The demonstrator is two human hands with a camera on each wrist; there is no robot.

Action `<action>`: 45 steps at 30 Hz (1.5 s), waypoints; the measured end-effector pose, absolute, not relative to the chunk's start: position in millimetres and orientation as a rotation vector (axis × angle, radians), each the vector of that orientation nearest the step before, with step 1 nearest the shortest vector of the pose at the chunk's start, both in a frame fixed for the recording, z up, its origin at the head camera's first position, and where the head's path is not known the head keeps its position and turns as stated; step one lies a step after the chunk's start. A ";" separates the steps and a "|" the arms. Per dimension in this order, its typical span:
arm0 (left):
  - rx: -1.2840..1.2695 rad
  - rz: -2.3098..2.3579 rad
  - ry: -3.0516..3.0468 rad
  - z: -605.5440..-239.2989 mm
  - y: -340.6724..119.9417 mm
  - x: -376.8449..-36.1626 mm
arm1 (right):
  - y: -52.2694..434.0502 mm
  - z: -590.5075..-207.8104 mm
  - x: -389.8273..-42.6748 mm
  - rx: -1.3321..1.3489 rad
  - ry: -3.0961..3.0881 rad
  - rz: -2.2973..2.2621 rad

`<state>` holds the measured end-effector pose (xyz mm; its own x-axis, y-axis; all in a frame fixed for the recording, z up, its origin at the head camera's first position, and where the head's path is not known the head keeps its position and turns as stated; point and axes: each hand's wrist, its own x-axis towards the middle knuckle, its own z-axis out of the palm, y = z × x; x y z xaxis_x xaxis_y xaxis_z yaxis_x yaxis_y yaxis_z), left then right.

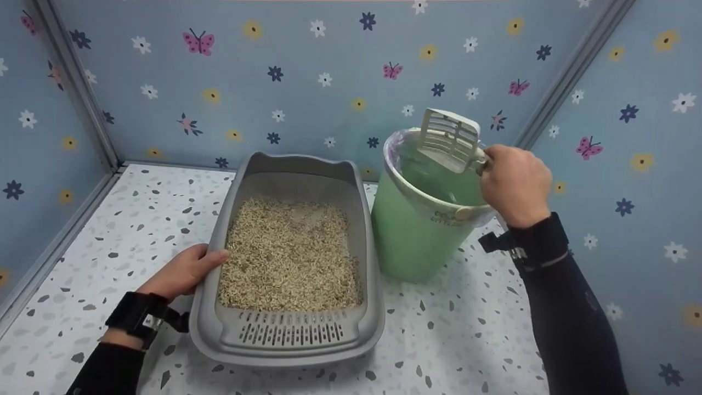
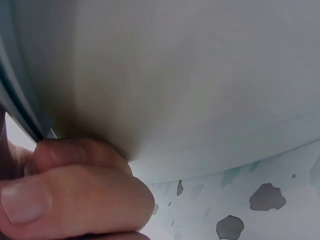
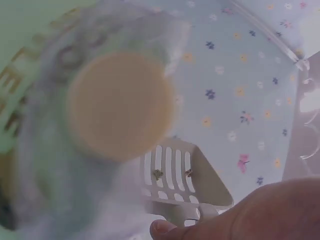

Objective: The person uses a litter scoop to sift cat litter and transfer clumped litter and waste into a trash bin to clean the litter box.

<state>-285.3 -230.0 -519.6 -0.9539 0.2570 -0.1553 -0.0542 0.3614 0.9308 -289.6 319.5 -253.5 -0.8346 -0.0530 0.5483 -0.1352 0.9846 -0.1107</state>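
On the left side of a grey litter box (image 1: 290,359), my left hand (image 1: 184,271) grips the rim, thumb over the top. The left wrist view shows its fingers (image 2: 85,200) curled beneath the rim against the outer wall (image 2: 210,90). Tan, grainy litter (image 1: 290,263) fills much of the box, thinner toward the back. Up at the right, my right hand (image 1: 518,184) holds a pale slotted litter scoop (image 1: 452,161) by its handle, blade tilted up over the mouth of a green bin (image 1: 408,236). Small bits cling to the scoop's slots (image 3: 172,172) in the right wrist view.
A thin plastic liner (image 1: 396,148) folds over the bin's rim, which carries a round tan button (image 3: 120,105). Box and bin stand side by side on a speckled white tabletop (image 1: 439,340). Flowered blue panels (image 1: 307,93) enclose the back and sides.
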 end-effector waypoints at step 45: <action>0.183 1.627 2.364 -516.3 -230.1 -283.2 | 140.1 -330.1 -306.4 0.876 -2.664 -0.667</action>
<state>-283.2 -230.1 -516.3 -0.9568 0.2517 -0.1453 -0.0458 0.3631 0.9306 -306.4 140.1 -330.1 -0.7853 -0.6114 0.0980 -0.4929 0.7131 0.4985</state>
